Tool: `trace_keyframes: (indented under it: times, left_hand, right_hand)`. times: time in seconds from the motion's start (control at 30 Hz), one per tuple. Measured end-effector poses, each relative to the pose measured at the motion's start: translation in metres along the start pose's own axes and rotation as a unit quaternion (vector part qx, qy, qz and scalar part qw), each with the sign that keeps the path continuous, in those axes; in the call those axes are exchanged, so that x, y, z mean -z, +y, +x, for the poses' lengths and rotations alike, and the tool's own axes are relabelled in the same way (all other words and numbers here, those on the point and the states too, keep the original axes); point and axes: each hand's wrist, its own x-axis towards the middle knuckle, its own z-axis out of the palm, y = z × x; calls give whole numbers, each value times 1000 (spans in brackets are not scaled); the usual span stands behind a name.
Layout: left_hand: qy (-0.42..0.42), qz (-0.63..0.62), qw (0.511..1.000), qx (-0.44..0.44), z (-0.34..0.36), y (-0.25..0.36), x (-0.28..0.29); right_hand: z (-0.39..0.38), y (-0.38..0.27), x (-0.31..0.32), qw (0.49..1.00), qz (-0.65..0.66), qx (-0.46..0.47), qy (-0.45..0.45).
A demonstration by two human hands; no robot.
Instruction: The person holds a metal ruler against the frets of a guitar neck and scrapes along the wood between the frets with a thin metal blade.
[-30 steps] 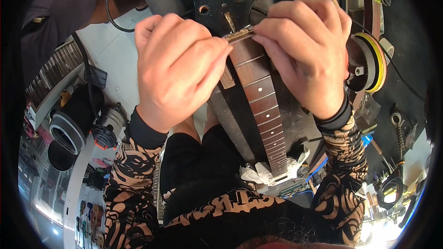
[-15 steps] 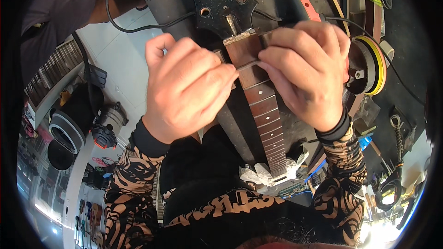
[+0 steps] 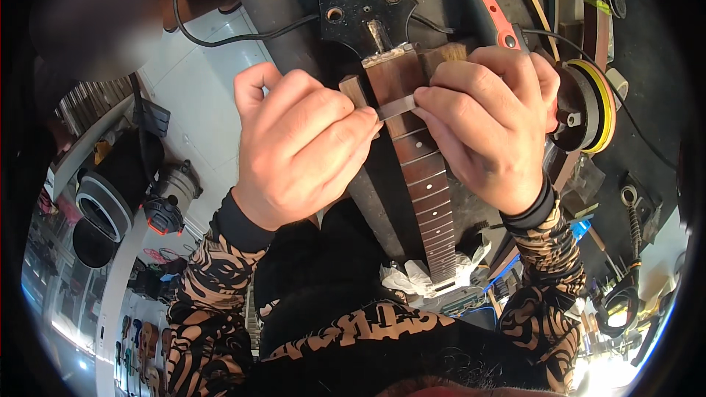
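A guitar neck lies under my hands, with a black headstock (image 3: 362, 6) carrying white lettering at the top and a dark wooden fretboard (image 3: 426, 198) with dot inlays running toward me. A thin flat strip (image 3: 397, 107), apparently metal, crosses the fretboard a little below the pale nut slot (image 3: 386, 54). My left hand (image 3: 305, 147) pinches the strip's left end between thumb and fingertips, and my right hand (image 3: 485, 125) pinches its right end, fingers curled. A small wooden block (image 3: 353, 90) sits beside the neck, partly hidden by my left hand.
A red-and-black power tool (image 3: 487, 11), a round sander with a yellow pad (image 3: 603, 99), cords and scattered tools crowd the dark bench. Crumpled white material (image 3: 412, 279) lies at the neck's lower end. Another person (image 3: 95, 22) is at left, above a vacuum-like machine (image 3: 103, 206).
Both my hands have moved from the nut slot down the fretboard toward me, uncovering the slot and more of the red-and-black tool. The strip between my fingertips now shows more clearly.
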Motion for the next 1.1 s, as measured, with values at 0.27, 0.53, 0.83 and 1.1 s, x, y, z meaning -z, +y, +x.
trace_keyframes:
  times: [0.27,0.53,0.83,1.1]
  left_hand:
    - [96,63,993,-10,9,-26,-8]
    - [20,24,1000,1,-4,2,-3]
    - [76,76,994,-15,16,-20,1]
    - [92,67,993,-9,14,-9,4]
  right_hand:
    - [24,8,-14,998,-27,6,52]
    - [-7,-5,1,1000,2,-8,-3]
    - [38,-4,9,999,-48,-12,-13]
    - [-9,17,17,987,18,-89,132]
